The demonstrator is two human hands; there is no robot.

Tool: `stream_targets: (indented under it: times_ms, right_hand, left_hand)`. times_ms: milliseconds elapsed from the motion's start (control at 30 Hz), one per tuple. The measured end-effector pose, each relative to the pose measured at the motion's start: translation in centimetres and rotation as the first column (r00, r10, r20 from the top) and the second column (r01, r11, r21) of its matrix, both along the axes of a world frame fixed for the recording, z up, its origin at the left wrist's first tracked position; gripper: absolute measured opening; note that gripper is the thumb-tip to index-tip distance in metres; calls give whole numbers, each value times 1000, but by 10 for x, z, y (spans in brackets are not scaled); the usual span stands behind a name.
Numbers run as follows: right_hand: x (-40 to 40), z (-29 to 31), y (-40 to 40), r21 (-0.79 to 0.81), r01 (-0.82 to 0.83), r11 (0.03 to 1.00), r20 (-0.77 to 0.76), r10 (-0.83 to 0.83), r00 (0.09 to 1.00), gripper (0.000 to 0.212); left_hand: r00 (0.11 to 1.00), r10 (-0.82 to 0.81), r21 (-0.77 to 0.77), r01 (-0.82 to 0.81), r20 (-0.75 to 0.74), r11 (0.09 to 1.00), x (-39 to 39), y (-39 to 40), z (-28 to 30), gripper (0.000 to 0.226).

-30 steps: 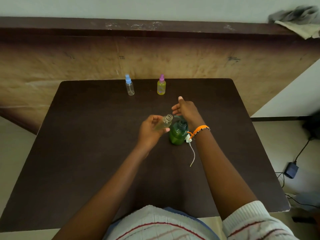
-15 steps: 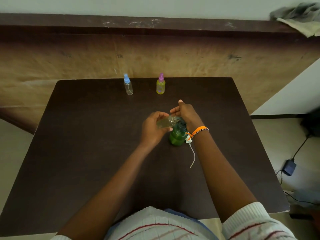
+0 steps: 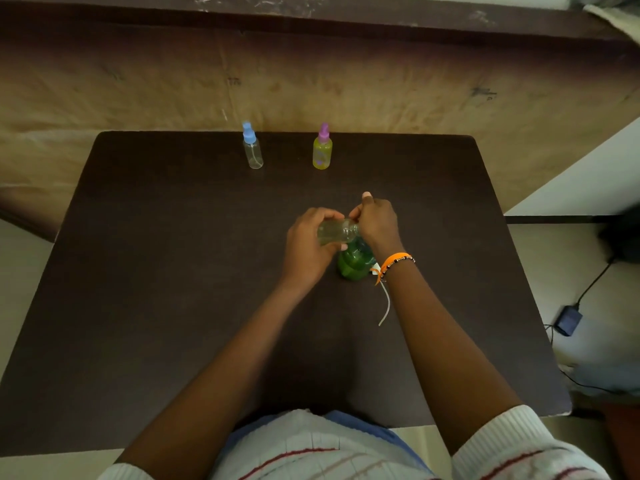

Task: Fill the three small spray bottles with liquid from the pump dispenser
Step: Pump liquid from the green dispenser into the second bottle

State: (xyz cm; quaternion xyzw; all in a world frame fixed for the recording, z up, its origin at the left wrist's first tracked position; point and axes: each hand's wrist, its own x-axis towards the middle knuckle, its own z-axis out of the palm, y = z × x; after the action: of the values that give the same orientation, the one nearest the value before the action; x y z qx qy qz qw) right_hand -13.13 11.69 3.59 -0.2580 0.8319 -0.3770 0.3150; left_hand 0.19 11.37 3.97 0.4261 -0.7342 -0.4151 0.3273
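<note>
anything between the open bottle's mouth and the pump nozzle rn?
Cannot confirm. The left hand holds the uncapped bottle tilted sideways, its mouth turned toward the green pump dispenser. The right hand covers the pump head, hiding the nozzle and bottle mouth. Nothing else visible sits between them.

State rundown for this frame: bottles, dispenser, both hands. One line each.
Blue-capped spray bottle: upright, capped, looks empty.
Purple-capped spray bottle: upright, capped, yellow liquid inside.
Uncapped spray bottle: tipped sideways, mouth toward the pump, held.
Green pump dispenser: upright on table, pump head hidden.
Spray cap with tube: lying off its bottle.
Left hand: grips uncapped bottle.
Right hand: on top of dispenser.
</note>
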Motion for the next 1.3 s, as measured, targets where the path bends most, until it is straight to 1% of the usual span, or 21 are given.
stream_targets:
  times_ms: [100, 200, 233, 433, 500, 567, 667, 733, 833, 900, 967, 1000, 1100, 1167, 1300]
  right_hand:
    - [-1, 2, -2, 19, -23, 1000, 45, 22, 999, 57]
    - [-2, 4, -4, 34, -62, 998, 176, 55, 983, 62]
    - [-2, 5, -4, 31, -68, 997, 194, 61, 979, 64]
    - [-1, 3, 1, 33, -16, 999, 61, 14, 998, 63]
    - [-1, 3, 1, 28, -17, 999, 42, 16, 999, 63]
    - [-1, 4, -1, 40, -53, 998, 61, 51, 997, 62]
    - [-3, 8, -5, 97, -122, 988, 147, 107, 983, 59]
    - [-3, 7, -5, 101, -135, 986, 173, 116, 978, 58]
    - [-2, 4, -1, 34, -70, 997, 114, 66, 991, 61]
    - [-1, 3, 1, 31, -39, 999, 74, 36, 997, 62]
    - [-1, 2, 0, 37, -36, 999, 70, 34, 997, 63]
    - [-1, 3, -1, 37, -43, 998, 89, 39, 995, 62]
    - [-2, 8, -4, 44, -66, 997, 214, 56, 975, 60]
    - [-2, 10, -4, 59, -85, 995, 248, 68, 966, 57]
    - [0, 5, -2, 35, -29, 999, 150, 23, 988, 53]
  left_hand:
    - [1000, 7, 7, -7, -5, 1000, 0, 0, 3, 43]
    - [1000, 8, 15, -8, -24, 1000, 2, 0, 4, 43]
    - [999, 8, 20, -8, -32, 1000, 2, 0, 5, 43]
    - [1000, 20, 43, -19, -14, 999, -1, 1, 3, 41]
    - [1000, 21, 56, -21, -10, 998, -2, 0, 3, 41]
    - [1000, 28, 66, -27, -13, 997, -2, 0, 4, 42]
    - [999, 21, 65, -19, -30, 998, -1, 0, 7, 42]
    - [1000, 18, 50, -17, -21, 999, -1, 0, 7, 42]
    - [1000, 20, 37, -20, 0, 999, -2, 0, 6, 42]
    - [1000, 21, 41, -22, 13, 999, -2, 1, 5, 42]
    - [1000, 19, 40, -20, 15, 999, -3, 0, 4, 43]
    - [1000, 18, 37, -19, 15, 999, -2, 0, 5, 43]
    - [1000, 16, 40, -16, -1, 999, -1, -1, 9, 43]
    - [1000, 14, 41, -14, -13, 999, -1, 0, 11, 42]
    - [1000, 20, 36, -20, 8, 999, -1, 1, 10, 43]
